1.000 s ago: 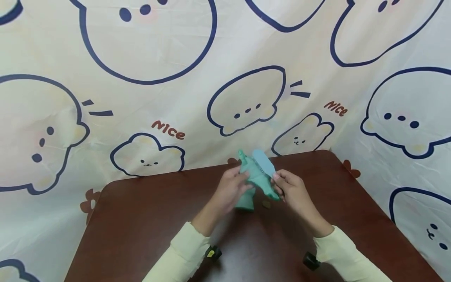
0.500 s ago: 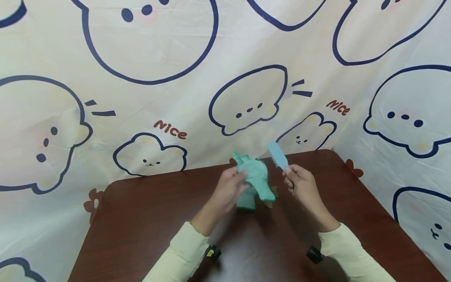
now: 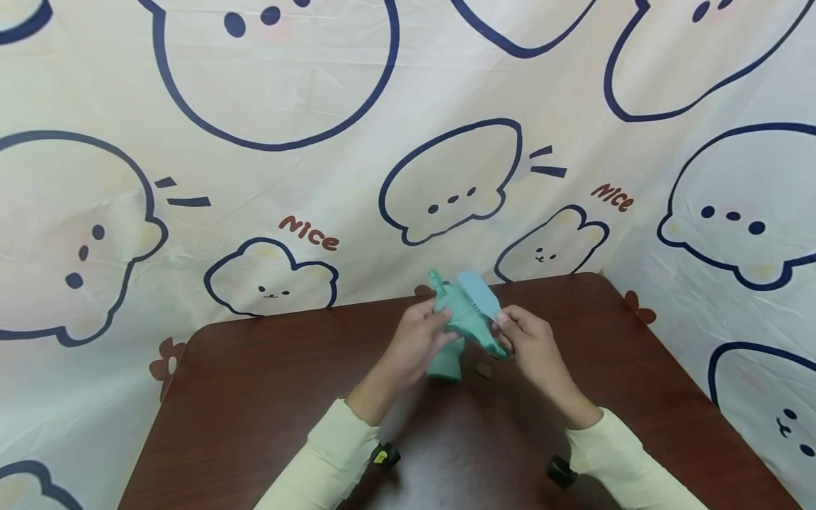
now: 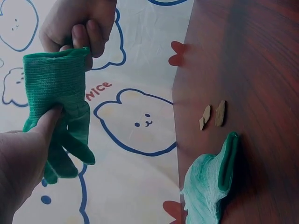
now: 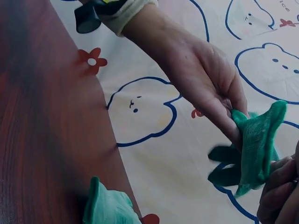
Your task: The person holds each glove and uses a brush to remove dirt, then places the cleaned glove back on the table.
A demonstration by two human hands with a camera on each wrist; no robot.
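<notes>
Pinched between thumb and fingers of my left hand (image 3: 413, 341) is a green knit glove (image 3: 460, 313), raised above the table with its fingers hanging down in the left wrist view. My right hand (image 3: 534, 348) grips a light blue brush (image 3: 479, 294) by its handle; its bristles face the glove and seem to touch it in the head view. In the left wrist view the right hand (image 4: 81, 30) is by the glove's cuff, with the brush hidden. A second green glove (image 4: 205, 184) lies on the table below.
Two thin brown pieces, like wood chips (image 4: 220, 113), lie on the dark brown table (image 3: 287, 397) near the second glove. A cartoon-printed cloth (image 3: 344, 177) hangs along the table's back and right sides.
The brush moved off to the right of the glove half a second ago and is now back against it. The held glove turned meanwhile and has swung back, cuff toward the right hand.
</notes>
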